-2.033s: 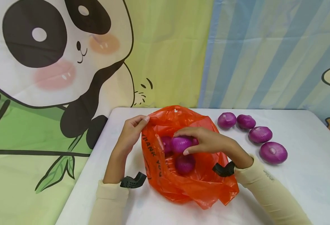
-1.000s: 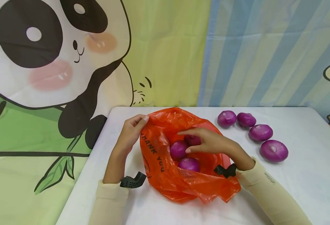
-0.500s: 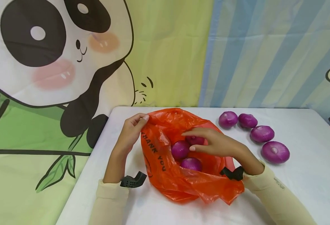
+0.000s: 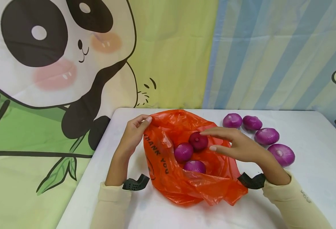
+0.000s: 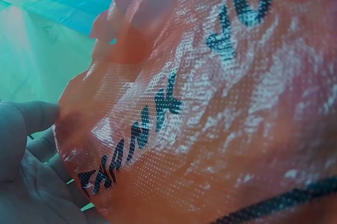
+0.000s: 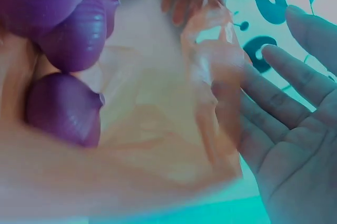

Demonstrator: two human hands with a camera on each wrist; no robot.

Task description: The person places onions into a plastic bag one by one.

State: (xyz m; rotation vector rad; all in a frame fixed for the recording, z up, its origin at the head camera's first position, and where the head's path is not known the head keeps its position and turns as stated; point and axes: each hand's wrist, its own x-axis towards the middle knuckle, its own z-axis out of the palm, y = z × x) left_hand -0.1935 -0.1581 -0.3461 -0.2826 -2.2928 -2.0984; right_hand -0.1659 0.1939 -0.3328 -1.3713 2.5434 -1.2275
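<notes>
My left hand pinches the left rim of a red-orange plastic bag printed "THANK YOU". In the left wrist view, thumb and fingers of the left hand meet at the edge of the bag. Three red onions show inside the bag in the head view: a purple onion, a darker onion and a lower onion, partly covered by the front rim. My right hand hovers over the bag's right side, fingers extended, holding nothing. The right wrist view shows several onions.
To the right of the bag several more onions lie in a slanting row on the white table. A cloth backdrop with a panda hangs behind the table. Both wrists wear black mounts.
My right hand has let go of an onion inside the bag and drawn back to the right. The onions inside have shifted. The left hand keeps its grip on the rim.
</notes>
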